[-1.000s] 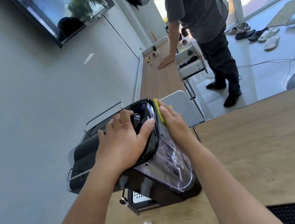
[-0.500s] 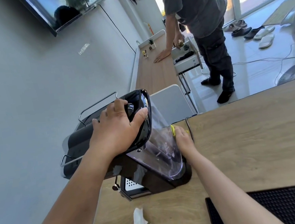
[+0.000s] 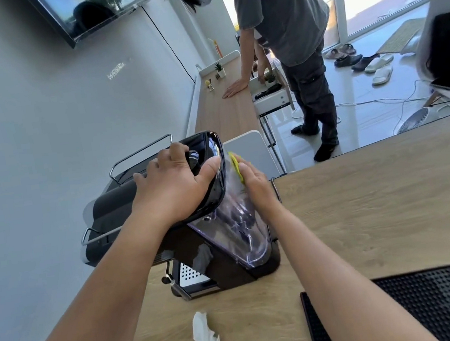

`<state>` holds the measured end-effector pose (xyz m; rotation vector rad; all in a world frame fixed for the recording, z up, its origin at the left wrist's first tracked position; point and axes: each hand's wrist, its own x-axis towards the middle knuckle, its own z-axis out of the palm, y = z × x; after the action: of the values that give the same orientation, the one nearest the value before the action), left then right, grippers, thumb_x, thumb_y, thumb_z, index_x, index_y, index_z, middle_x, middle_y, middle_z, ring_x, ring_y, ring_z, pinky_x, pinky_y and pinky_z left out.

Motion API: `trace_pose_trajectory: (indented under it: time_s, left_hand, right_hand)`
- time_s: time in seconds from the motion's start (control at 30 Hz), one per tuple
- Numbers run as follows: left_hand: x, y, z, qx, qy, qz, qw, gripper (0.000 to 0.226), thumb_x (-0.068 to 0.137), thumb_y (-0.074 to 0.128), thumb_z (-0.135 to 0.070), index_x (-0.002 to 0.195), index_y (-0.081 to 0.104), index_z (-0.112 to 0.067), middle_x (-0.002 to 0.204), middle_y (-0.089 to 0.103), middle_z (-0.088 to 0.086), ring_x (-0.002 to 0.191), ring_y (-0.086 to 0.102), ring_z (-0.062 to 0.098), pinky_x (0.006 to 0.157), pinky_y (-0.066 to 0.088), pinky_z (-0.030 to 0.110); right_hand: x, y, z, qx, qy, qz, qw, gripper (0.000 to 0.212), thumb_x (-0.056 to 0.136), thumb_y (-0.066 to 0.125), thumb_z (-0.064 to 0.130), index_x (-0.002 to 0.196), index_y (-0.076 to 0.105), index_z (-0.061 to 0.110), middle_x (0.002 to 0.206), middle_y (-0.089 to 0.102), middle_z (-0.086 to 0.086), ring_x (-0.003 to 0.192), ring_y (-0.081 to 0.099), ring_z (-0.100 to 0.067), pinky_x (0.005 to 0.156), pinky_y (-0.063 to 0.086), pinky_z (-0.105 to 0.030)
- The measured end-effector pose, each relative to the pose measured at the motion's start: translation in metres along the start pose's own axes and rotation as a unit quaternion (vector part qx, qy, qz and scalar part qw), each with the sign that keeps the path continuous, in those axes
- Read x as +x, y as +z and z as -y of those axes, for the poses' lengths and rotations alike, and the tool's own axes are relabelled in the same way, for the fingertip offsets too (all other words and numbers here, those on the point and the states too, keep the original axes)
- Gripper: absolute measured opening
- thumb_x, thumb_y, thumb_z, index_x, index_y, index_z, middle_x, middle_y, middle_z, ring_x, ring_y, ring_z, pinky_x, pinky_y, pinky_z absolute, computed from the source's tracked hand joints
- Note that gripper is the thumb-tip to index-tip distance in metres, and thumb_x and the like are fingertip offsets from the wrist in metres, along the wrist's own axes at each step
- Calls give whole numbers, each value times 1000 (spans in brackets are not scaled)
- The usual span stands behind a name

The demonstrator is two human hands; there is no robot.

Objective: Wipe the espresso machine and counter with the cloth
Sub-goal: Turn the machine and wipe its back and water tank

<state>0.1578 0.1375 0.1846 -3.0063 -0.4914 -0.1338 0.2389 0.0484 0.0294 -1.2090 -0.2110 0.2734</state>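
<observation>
Centrally, the black espresso machine (image 3: 168, 225) stands on the wooden bench (image 3: 377, 197), close to the grey wall, with its clear plastic water tank (image 3: 236, 225) on the side facing the room. The left hand (image 3: 175, 187) lies spread over the machine's glossy top, fingers draped across the lid and thumb hooked over the edge just above the tank. The right hand (image 3: 253, 181) is flat against the upper outer face of the tank, palm toward the machine, pressing a yellow-green cloth (image 3: 235, 166) between its fingers and the plastic; only the cloth's top edge shows above the fingertips. Whether the fingers curl around the cloth cannot be told.

Below the machine, its perforated drip tray (image 3: 191, 273) faces the near edge of the bench. In front of the machine lie two crumpled white tissues (image 3: 206, 339). To the right of the tissues, a black rubber bar mat (image 3: 433, 306) sits at the near edge of the bench.

Beyond the machine, a second person (image 3: 289, 35) in a grey shirt leans over a long wooden counter (image 3: 225, 113) with one palm flat on it, beside an open white drawer (image 3: 271, 96). A wall-mounted screen (image 3: 96, 7) hangs above the machine.
</observation>
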Motion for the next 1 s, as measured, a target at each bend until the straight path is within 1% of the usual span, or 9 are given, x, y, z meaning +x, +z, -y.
trace_pose_trajectory:
  time_s: [0.1, 0.23, 0.4, 0.5, 0.57, 0.67, 0.77, 0.87, 1.0]
  left_hand:
    - [2, 1, 1, -3, 3, -2, 1000, 73, 82, 23, -80, 130, 32, -26, 141, 40, 7, 134, 36, 32, 109, 22, 63]
    - [2, 2, 2, 1, 5, -4, 1000, 76, 82, 23, -81, 133, 32, -25, 141, 40, 8, 134, 36, 33, 108, 22, 64]
    - [4, 4, 2, 14, 2, -11, 1000, 84, 80, 20, -83, 136, 31, -22, 143, 40, 10, 134, 37, 35, 106, 24, 65]
    - [4, 4, 3, 10, 4, -10, 1000, 87, 79, 19, -84, 137, 30, -22, 144, 39, 10, 134, 37, 36, 107, 22, 65]
    - [4, 3, 4, 0, 4, -7, 1000, 88, 78, 19, -85, 139, 30, -21, 146, 38, 11, 135, 35, 36, 107, 20, 66]
    - [3, 4, 3, -10, 7, -2, 1000, 91, 76, 20, -85, 140, 29, -21, 147, 35, 11, 136, 33, 37, 107, 19, 67]
    - [2, 2, 3, -5, 12, -1, 1000, 94, 77, 19, -85, 144, 24, -19, 153, 29, 12, 138, 29, 40, 107, 17, 68]
    - [0, 0, 5, -9, 17, 10, 1000, 95, 79, 18, -84, 150, 15, -20, 157, 21, 13, 140, 25, 42, 108, 13, 69]
    - [1, -4, 6, -56, 15, 30, 998, 88, 84, 15, -78, 149, 22, -19, 155, 25, 13, 141, 23, 40, 110, 9, 68]
  right_hand:
    - [1, -13, -39, -49, 80, -4, 996, 38, 102, 34, 35, 112, 69, 23, 109, 71, -7, 106, 63, -19, 103, 46, -49]
    - [-44, -13, -44, -51, 113, -35, 992, 47, 103, 29, 37, 149, 36, 30, 155, 36, 7, 143, 29, -15, 119, 24, -47]
    - [-60, 11, 1, 17, -16, -6, 1000, 45, 104, 33, 37, 149, 35, 35, 154, 35, 17, 143, 26, -2, 117, 22, -33]
    - [-40, 18, 10, 15, -100, -2, 995, 41, 99, 37, 43, 139, 46, 45, 152, 40, 17, 148, 20, -8, 121, 18, -37]
    - [-29, 12, -11, -4, -76, -5, 997, 41, 96, 38, 47, 136, 50, 47, 149, 44, 17, 146, 28, -9, 121, 21, -42]
    - [-44, 1, -40, -30, 8, -45, 999, 49, 98, 35, 42, 145, 45, 30, 148, 46, 12, 140, 37, -9, 119, 26, -45]
    - [-90, 9, -61, -37, 46, -117, 991, 46, 105, 28, 35, 149, 38, 27, 154, 38, 11, 144, 29, -9, 121, 21, -41]
    - [-132, 40, -53, 28, 17, -158, 987, 44, 106, 26, 37, 150, 27, 41, 157, 26, 18, 146, 20, -4, 122, 15, -33]
    - [-132, 77, 1, 18, -138, -165, 976, 41, 104, 29, 41, 143, 25, 51, 158, 25, 20, 147, 17, -2, 122, 16, -32]
